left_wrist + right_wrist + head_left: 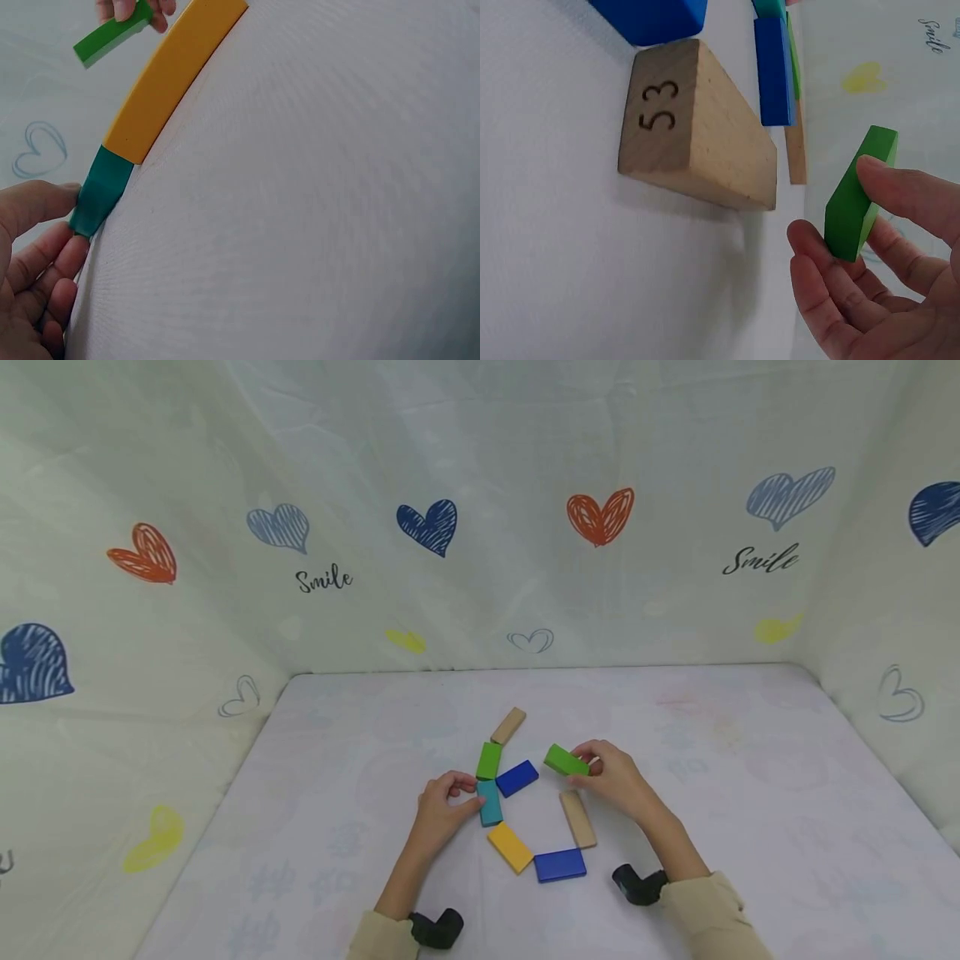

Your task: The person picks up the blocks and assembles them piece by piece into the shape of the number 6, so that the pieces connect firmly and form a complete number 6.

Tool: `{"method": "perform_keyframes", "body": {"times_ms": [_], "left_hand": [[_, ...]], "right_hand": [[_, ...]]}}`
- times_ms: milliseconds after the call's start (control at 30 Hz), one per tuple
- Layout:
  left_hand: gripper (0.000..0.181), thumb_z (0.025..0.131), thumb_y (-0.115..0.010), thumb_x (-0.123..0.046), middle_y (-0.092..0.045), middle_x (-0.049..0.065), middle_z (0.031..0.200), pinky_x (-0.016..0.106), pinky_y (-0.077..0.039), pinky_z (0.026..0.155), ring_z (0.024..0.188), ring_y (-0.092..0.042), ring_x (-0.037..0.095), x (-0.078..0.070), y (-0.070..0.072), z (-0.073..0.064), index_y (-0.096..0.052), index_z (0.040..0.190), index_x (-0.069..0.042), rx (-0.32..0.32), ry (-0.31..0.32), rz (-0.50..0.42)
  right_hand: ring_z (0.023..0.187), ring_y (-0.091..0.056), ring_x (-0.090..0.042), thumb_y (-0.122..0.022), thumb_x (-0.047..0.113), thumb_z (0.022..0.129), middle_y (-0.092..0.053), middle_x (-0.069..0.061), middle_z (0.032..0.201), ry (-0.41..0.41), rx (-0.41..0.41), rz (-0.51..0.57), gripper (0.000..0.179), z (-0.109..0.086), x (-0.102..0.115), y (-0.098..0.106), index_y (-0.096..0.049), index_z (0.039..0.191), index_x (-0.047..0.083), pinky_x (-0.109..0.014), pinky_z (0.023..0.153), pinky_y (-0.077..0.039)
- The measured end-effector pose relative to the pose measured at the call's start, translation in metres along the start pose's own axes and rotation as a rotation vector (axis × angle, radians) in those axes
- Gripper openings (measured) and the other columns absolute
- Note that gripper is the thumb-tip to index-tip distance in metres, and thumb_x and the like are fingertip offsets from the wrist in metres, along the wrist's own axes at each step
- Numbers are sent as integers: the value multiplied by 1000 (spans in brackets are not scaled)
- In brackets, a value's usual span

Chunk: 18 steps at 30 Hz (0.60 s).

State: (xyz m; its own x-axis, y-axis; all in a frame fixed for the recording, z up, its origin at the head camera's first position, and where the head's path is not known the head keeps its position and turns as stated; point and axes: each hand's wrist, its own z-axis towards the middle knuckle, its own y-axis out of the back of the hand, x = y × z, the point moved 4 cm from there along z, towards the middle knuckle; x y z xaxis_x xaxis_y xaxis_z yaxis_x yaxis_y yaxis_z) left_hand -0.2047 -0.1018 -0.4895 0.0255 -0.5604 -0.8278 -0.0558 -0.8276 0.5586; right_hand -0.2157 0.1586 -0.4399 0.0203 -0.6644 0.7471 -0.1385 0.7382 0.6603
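Between thumb and fingers, my right hand (pixel 615 778) pinches a green block (pixel 566 760), held tilted above the table; the right wrist view shows this green block (pixel 860 193) close up. My left hand (pixel 446 810) pinches a teal block (pixel 490 803) that lies on the table, with thumb and fingertips at its end in the left wrist view. Touching or close to the teal block are another green block (pixel 489 761), a blue block (pixel 517 778) and a yellow block (pixel 511 847). Beneath the right hand lies a wooden block (pixel 577 819), marked 53 in the right wrist view.
A second blue block (pixel 560 866) lies between the yellow and wooden blocks, completing a curved row. Another wooden block (pixel 508 726) extends from the row's far end. Behind the white-covered table (pixel 360 718) hangs a cloth (pixel 510 585) printed with hearts.
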Motion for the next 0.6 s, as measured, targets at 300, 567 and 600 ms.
{"method": "perform_keyframes", "body": {"times_ms": [300,567,600], "left_hand": [[27,78,-72,-25,-62,0,92,33,-33,80,91,-45,16,-1,0,0,-64,100,-12,-6,-3,-3],[28,78,-73,-27,-62,0,92,33,-32,79,90,-45,15,1,0,0,-64,100,-13,-7,2,-3],[28,78,-72,-27,-62,0,92,33,-33,79,90,-45,15,1,0,0,-64,100,-13,-6,4,-4]], "right_hand": [[76,-49,-15,-72,12,79,-57,-8,98,71,112,31,35,4,12,-20,-58,110,3,-23,62,-44],[74,-48,-13,-74,14,78,-57,-2,93,72,175,-7,33,3,20,-30,-61,107,7,-21,61,-42],[74,-48,-13,-74,14,78,-57,-2,93,75,179,-16,33,3,20,-31,-60,107,7,-21,60,-43]]}}
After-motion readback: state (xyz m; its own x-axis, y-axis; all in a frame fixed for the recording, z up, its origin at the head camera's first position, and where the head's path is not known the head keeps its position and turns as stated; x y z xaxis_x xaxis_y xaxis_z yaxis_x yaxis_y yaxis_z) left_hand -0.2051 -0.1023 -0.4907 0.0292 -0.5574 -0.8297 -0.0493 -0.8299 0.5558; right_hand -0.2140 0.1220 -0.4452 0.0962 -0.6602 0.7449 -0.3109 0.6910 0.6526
